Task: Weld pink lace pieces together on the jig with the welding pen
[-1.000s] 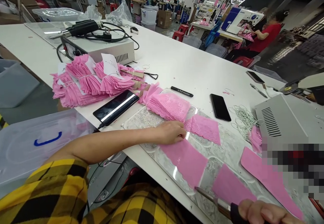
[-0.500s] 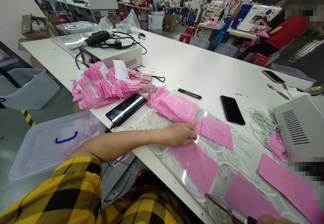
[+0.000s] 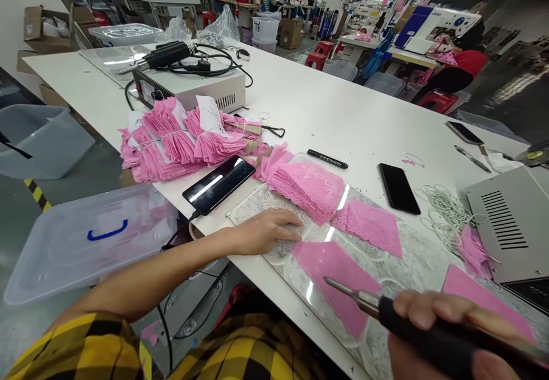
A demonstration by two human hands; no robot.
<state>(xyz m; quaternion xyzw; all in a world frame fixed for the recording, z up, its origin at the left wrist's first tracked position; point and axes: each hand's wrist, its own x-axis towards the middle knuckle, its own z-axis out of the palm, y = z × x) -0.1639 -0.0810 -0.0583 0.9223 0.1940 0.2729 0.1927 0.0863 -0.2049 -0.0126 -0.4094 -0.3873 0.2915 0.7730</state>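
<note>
We press our left hand (image 3: 263, 231) flat on the clear glass plate (image 3: 257, 204), grip open, beside the pink lace panel (image 3: 334, 274); our right hand (image 3: 446, 328) clamps a black-handled hot cutting tool (image 3: 369, 303), tip just above the panel, likely trimming along its edge next

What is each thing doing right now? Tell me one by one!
left hand: flat, palm down on the glass sheet
right hand: closed around the black-handled tool
pink lace piece: lying flat under the tool's tip
lace stack: piled, loose
pink bundles: tied
nearest phone: plugged in, screen dark
</note>
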